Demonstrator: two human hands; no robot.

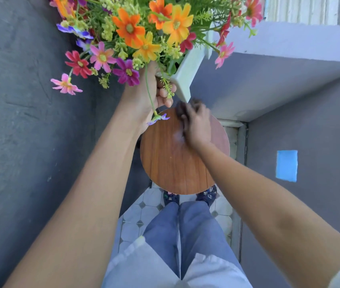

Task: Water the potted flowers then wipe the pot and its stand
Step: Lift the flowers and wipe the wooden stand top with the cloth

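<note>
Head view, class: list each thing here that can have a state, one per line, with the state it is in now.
Flower pot: lifted off the stand, tilted, held at its rim.
Left hand: closed on the pot.
Right hand: pressing a dark cloth on the stand, blurred.
Round wooden stand: top bare, a faint pale smear near the cloth.
Flowers: in the pot, one purple bloom drooping.

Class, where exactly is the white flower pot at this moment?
In the head view, the white flower pot is held tilted in the left hand, lifted above the far edge of the round wooden stand.
</note>
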